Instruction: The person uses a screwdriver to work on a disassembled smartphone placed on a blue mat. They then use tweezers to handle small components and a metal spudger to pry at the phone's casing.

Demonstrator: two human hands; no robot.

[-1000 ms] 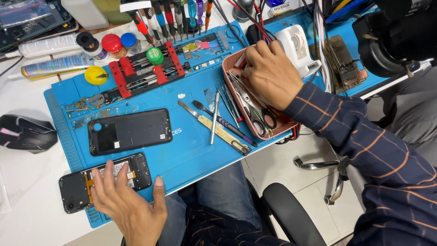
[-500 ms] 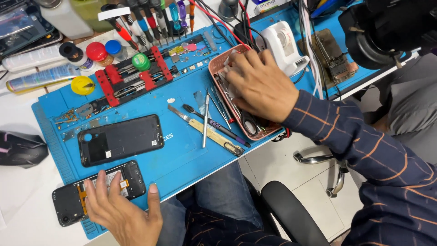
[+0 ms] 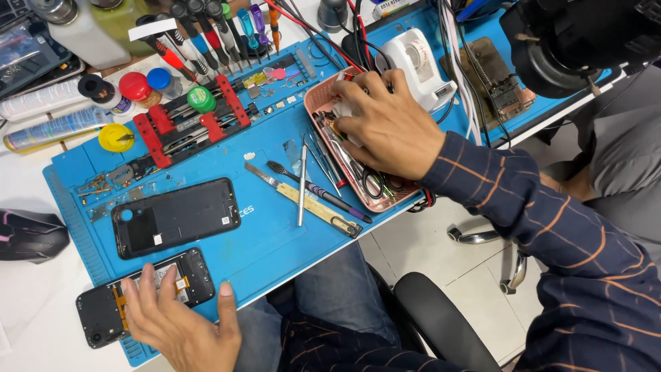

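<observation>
Left hand (image 3: 180,324) flat, unclenched, on opened phone (image 3: 103,310); right hand (image 3: 389,124) rummaging pink tray (image 3: 406,195), grip unclear.

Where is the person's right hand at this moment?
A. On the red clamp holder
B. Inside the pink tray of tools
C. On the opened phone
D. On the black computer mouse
B: the right hand reaches into the pink tray among scissors and tweezers, while the left hand rests on the opened phone.
</observation>
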